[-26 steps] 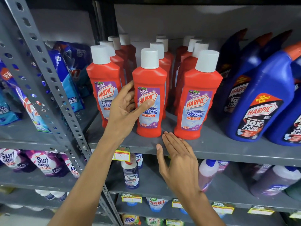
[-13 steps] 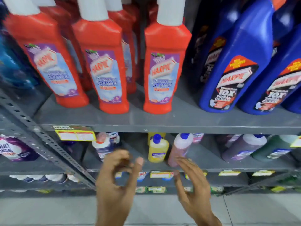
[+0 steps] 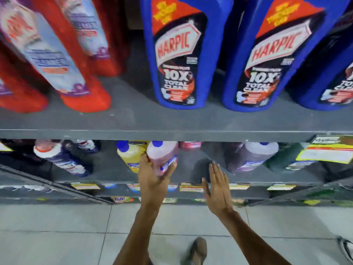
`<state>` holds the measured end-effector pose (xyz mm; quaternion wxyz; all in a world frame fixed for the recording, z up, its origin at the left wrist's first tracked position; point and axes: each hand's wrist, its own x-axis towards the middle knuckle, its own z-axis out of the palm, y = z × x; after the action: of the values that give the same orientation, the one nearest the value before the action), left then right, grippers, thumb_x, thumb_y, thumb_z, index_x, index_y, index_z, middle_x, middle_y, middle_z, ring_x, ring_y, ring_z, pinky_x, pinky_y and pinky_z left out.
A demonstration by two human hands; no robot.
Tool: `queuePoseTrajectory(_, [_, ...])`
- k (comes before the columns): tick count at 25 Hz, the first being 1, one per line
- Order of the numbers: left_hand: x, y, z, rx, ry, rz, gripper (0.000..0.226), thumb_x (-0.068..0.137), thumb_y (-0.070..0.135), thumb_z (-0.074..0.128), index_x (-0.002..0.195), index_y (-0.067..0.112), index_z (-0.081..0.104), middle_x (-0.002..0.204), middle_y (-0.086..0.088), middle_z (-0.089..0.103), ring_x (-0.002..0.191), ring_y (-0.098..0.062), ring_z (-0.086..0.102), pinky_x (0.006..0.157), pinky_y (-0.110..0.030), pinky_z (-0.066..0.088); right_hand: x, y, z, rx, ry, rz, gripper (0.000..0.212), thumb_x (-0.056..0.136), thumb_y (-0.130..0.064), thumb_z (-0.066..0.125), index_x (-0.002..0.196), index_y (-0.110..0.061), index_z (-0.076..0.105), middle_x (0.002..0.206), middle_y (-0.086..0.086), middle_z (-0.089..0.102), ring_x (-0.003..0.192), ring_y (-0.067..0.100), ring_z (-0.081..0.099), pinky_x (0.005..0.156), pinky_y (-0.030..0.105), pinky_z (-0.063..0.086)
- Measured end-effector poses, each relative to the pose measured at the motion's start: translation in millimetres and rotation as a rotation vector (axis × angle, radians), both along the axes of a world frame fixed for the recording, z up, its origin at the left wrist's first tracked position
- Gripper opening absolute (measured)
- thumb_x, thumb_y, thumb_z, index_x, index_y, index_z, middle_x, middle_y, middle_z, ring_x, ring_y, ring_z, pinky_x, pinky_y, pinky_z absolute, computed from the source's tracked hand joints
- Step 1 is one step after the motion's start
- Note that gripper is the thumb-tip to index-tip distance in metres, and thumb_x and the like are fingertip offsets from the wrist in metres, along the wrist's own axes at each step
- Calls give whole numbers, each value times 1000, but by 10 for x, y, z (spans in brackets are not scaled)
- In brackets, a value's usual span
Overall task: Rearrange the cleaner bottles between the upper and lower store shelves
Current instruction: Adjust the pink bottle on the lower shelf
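Grey metal store shelving (image 3: 172, 133) fills view; tall blue plastic toilet-cleaner bottles (image 3: 179, 54) above its edge. Below it, your left hand (image 3: 152, 180) wraps the pink blue-capped cleaner bottle (image 3: 162, 155); right hand (image 3: 216, 186) flat, fingers spread, empty. Bottle not lifted out yet, rearranging barely begun.

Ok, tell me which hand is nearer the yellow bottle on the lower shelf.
Left. The left hand is wrapped around the pink bottle standing right beside the yellow bottle, almost touching it. The right hand is open and flat, farther off, on the pink bottle's other side.
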<state>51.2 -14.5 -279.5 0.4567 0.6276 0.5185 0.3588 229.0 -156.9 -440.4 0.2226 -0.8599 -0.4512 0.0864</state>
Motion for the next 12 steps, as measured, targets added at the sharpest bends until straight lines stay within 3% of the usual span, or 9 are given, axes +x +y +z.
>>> queuePoseTrajectory(2, [77,17,12,11,68,49,69,74,23,97,129,19,57,121,2,73,101,-14,70,92,-36,62,73,-5,-81,-34,-26,24,67,112,-43,30,166,-4,33,177,10,25,165,28,23,134,47,20])
queuePoseTrajectory(4, [94,74,-26,12,112,70,71,71,29,96,131,19,60,118,-1,77,102,-29,72,92,-46,63,60,-24,-115,-61,-56,27,67,113,-44,28,167,-4,30,178,10,23,166,26,19,135,46,17])
queuePoseTrajectory(9, [56,268,-94,-68,47,-150,65,64,10,102,119,13,69,109,-7,79,99,-31,76,90,-48,65,47,-27,-102,-78,-72,11,68,114,-45,26,170,-6,22,180,9,17,167,22,14,137,44,14])
queuePoseTrajectory(12, [210,314,-42,-117,84,-303,61,61,9,103,111,19,69,106,-7,83,94,-30,79,86,-39,67,54,-36,-94,-68,-58,12,68,114,-46,27,170,-7,23,179,8,19,167,22,17,137,41,13])
